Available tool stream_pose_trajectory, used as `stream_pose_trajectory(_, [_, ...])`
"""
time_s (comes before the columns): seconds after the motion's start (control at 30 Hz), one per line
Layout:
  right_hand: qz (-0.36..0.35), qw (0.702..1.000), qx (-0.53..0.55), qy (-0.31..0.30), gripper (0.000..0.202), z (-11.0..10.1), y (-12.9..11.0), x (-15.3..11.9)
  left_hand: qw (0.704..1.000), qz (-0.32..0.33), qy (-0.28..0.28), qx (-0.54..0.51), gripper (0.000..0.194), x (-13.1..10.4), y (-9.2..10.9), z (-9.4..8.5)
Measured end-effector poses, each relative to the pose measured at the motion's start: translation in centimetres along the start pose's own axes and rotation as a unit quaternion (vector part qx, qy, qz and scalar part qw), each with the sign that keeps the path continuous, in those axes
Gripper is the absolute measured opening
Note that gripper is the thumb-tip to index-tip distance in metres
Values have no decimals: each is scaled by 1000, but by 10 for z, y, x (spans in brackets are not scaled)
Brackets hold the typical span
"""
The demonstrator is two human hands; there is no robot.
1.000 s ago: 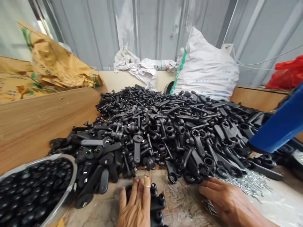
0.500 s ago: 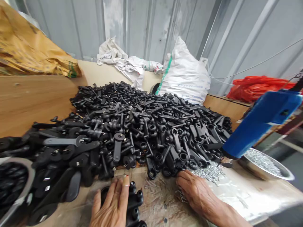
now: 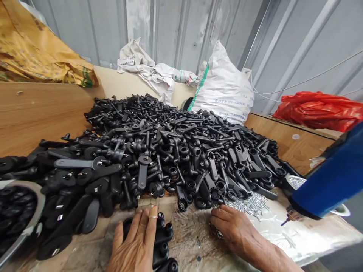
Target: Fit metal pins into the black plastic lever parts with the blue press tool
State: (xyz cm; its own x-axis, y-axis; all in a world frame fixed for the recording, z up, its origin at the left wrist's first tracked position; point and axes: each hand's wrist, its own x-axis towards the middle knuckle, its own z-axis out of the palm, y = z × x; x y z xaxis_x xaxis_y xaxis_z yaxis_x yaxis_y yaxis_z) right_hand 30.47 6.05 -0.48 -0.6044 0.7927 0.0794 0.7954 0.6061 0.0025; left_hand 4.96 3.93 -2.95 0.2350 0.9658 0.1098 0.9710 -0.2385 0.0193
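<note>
My left hand lies flat, fingers together, on a few black plastic handles lined up at the near edge of the table. My right hand rests palm down beside a scatter of small silver screws, fingers curled over some of them; whether it grips any I cannot tell. A big heap of black plastic crank handles fills the table just beyond both hands.
A metal bowl of black knobs sits at the left edge. A blue power tool hangs at the right over a steel bowl of screws. White sacks, a red bag and wooden boards ring the table.
The view swung right over the last second, so the knob bowl slid to the left edge. The blue tool dropped lower at the right. Both hands stayed nearly where they were.
</note>
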Motion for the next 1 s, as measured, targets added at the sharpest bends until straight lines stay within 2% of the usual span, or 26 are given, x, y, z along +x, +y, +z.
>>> stream_pose_trajectory(0.17, [-24,998,1,52,32,12,4,-2,997,6,-33,-68,82,1,-1,1])
stream_pose_trajectory(0.3, [-6,992,102,72,27,5,-1,6,995,-20,-20,-96,81,2,1,-4])
stream_pose_trajectory(0.47, [16,965,263,13,21,-33,-34,41,992,-20,-46,-119,79,4,1,-9])
stream_pose_trajectory(0.57, [23,938,343,-35,23,-48,-49,68,992,-17,-52,-112,80,5,1,-9])
stream_pose_trajectory(0.63, [18,921,384,-61,26,-50,-55,83,992,-13,-55,-110,78,5,1,-10])
stream_pose_trajectory(0.73, [28,911,400,-95,27,-50,-58,96,991,-4,-62,-115,75,5,1,-11])
stream_pose_trajectory(0.83, [33,912,390,-120,32,-48,-58,101,990,-6,-67,-122,75,5,0,-13])
stream_pose_trajectory(1.0, [25,923,364,-123,38,-44,-59,103,989,-12,-74,-128,77,5,1,-13])
